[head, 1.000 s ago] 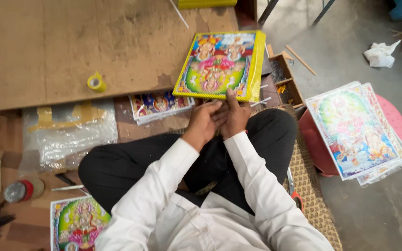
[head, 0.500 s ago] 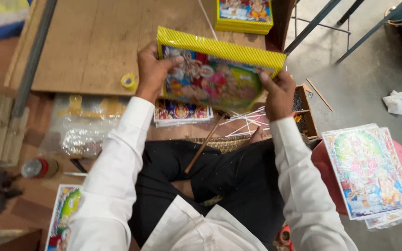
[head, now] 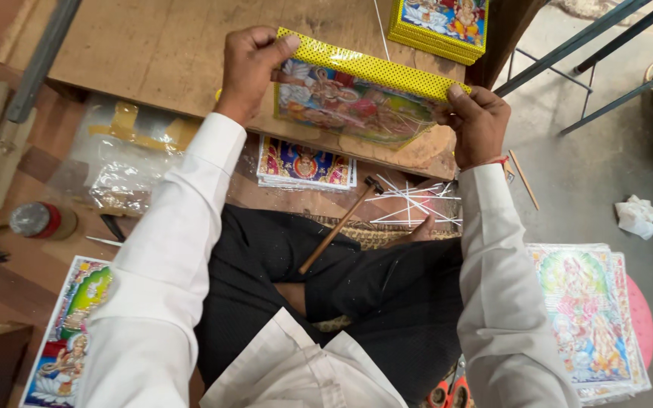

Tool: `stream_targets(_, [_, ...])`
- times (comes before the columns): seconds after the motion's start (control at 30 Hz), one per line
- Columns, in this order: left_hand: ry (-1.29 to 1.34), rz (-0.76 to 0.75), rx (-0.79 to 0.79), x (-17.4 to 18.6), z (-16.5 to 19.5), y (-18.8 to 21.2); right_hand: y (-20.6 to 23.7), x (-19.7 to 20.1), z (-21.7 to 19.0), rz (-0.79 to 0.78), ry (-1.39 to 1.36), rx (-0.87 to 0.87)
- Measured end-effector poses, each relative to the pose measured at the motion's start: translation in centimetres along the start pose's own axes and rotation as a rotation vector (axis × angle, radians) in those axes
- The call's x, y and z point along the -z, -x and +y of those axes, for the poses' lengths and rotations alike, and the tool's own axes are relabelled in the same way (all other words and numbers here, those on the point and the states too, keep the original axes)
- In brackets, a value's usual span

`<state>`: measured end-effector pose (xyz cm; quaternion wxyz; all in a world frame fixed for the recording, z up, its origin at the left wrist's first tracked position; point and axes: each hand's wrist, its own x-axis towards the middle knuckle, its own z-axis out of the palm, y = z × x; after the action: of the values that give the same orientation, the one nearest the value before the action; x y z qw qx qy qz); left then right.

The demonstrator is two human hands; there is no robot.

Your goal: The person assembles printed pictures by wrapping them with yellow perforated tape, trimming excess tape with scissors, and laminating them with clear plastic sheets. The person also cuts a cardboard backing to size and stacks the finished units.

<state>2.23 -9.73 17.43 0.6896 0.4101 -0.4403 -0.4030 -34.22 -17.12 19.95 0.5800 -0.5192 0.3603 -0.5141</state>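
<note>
The yellow-framed colourful picture (head: 357,98) is gripped at both ends by left hand (head: 249,69) and right hand (head: 480,121); a loosened grip could drop it onto the small wooden-handled hammer (head: 339,224).

your left hand (head: 247,69) and right hand (head: 480,121) each grip an end of the yellow-framed picture (head: 353,98), tilted above the wooden surface (head: 153,53). a small hammer (head: 339,224) rests on your lap.

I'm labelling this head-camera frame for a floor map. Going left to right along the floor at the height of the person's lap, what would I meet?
Round red-banded tin → small hammer → thin white sticks → crumpled white cloth.
</note>
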Motion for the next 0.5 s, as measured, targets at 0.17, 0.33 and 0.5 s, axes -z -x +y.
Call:
stream_targets(0.17, [0.028, 0.178, 0.071, -0.6, -0.4, -0.2, -0.4, 0.0, 0.6, 0.129, -0.042, -0.049])
stream_targets(0.33, [0.071, 0.278, 0.016, -0.9, -2.8, 0.5, 0.0, 0.4, 0.7, 0.208, -0.035, -0.097])
stream_targets(0.5, [0.04, 0.348, 0.056, -0.7, -4.6, 0.2, 0.1, 0.5, 0.5, 0.22, -0.026, -0.135])
